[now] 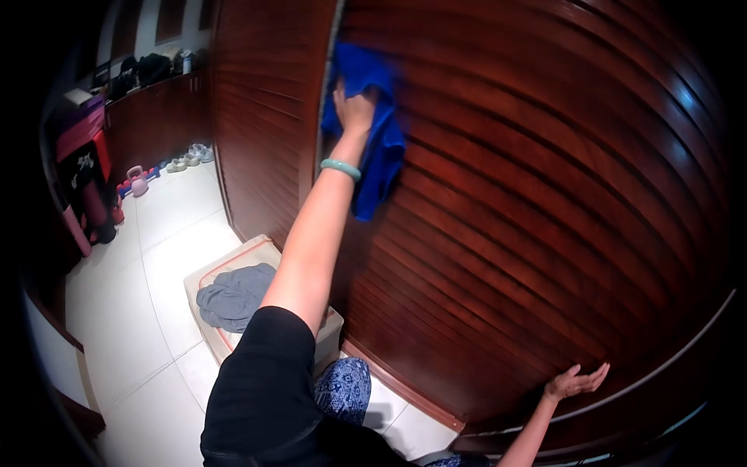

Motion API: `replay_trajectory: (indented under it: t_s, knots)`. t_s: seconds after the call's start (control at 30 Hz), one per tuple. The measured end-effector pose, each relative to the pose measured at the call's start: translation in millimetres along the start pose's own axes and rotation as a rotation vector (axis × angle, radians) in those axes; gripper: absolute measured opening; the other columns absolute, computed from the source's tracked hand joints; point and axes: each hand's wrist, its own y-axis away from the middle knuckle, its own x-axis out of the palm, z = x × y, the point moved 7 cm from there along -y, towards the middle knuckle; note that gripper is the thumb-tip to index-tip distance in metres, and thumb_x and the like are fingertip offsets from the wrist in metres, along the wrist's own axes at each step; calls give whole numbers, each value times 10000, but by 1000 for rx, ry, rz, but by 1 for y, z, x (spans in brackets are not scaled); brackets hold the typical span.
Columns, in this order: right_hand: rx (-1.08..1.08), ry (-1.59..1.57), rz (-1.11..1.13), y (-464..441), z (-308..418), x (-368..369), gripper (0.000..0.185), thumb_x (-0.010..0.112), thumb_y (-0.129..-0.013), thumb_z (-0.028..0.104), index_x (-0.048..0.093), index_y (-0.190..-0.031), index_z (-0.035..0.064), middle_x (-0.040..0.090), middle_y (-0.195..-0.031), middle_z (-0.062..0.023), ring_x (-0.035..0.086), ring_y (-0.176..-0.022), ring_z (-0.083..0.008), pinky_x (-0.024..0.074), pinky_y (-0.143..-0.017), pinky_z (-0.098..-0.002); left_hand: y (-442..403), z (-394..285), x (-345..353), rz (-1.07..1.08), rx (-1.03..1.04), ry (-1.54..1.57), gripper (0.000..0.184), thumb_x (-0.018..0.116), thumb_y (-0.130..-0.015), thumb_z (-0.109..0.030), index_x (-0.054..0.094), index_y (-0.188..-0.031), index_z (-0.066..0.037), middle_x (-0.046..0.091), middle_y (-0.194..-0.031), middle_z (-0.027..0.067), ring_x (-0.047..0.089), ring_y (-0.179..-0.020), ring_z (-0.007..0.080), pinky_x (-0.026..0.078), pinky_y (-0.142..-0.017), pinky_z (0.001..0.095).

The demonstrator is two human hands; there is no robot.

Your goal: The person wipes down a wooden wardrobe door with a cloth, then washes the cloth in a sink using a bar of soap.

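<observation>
My left hand (355,109) is raised and presses a blue cloth (381,167) against the dark red-brown slatted wood door (498,202), close to its left edge. The cloth hangs in folds below and beside the fingers, and part of my grip is blurred. A pale green bangle (341,169) circles my left wrist. At the lower right, my right hand (574,383) is held out with its fingers apart and nothing in it. It is near the lower part of the slatted wood; whether it touches the surface, I cannot tell.
Below my left arm stands a beige fabric box (204,282) with a crumpled grey cloth (235,296) on top. A second slatted panel (268,117) adjoins the door at the left. Farther off are a pink kettlebell (137,182), shoes (184,161) and a cabinet (156,117) with items on it.
</observation>
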Motion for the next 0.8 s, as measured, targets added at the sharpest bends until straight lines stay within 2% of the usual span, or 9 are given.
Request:
replay_trajectory:
  t_s: [0.13,0.3,0.4,0.47,0.53,0.63,0.67,0.73,0.8]
  knots:
    - [-3,-11,-11,-1,1,-1,618,332,-964,445,324,-1352,-36,351,-1372,-179,341,-1253,-322,273,-1030,-426,14,-7,2,28,21,-93,590,513,-855,-377,430,-1319,-22,360,-1413,173,253,-1342,318,196,-1092,479]
    - [50,-111,14,1,-1,0,585,370,-955,401,330,-1352,-26,336,-1378,-178,320,-1266,-325,243,-1053,-430,55,-126,-32,0,182,148,674,559,-801,-281,327,-1363,9,286,-1446,188,233,-1346,352,174,-1081,545]
    - [54,-132,52,1,-3,0,567,361,-951,359,324,-1352,-41,336,-1374,-190,310,-1269,-332,241,-1056,-433,99,-202,-31,119,387,66,580,564,-810,-318,454,-1300,-29,343,-1402,219,235,-1334,391,140,-1072,573]
    - [42,-188,23,0,0,-2,567,352,-949,346,331,-1343,-59,337,-1371,-196,315,-1265,-330,249,-1054,-430,126,-258,-43,102,375,169,524,531,-817,-302,464,-1251,-14,481,-1242,219,382,-1195,436,233,-1014,602]
    - [39,-215,5,-6,2,-4,553,345,-951,331,353,-1328,-72,341,-1367,-198,322,-1262,-327,258,-1052,-425,148,-297,-54,70,310,430,395,582,-766,-252,565,-1096,-34,557,-1099,196,493,-1027,399,376,-900,487]
    - [39,-233,12,-4,3,-5,528,339,-956,310,371,-1319,-72,346,-1365,-198,330,-1257,-326,261,-1049,-423,189,-361,-47,377,221,781,200,592,-757,-188,603,-913,-63,596,-914,171,553,-845,383,448,-743,432]
    - [35,-214,5,-4,2,-5,520,342,-957,300,373,-1318,-73,351,-1363,-195,334,-1255,-326,264,-1047,-423,202,-386,-53,501,181,1015,220,592,-774,-182,607,-953,-55,604,-989,163,563,-906,362,450,-792,417]
    - [33,-197,-3,-1,0,-5,512,345,-958,290,375,-1316,-75,356,-1361,-193,338,-1252,-326,267,-1044,-422,275,-433,-27,521,489,1022,307,576,-831,-196,582,-1108,-64,576,-1127,166,552,-1016,351,442,-858,410]
    - [32,-190,5,0,-3,-2,520,369,-949,297,373,-1322,-65,372,-1357,-195,353,-1242,-329,259,-1042,-422,321,-473,-10,755,372,1213,430,544,-884,-199,476,-1300,-113,514,-1247,174,515,-1112,338,397,-944,410]
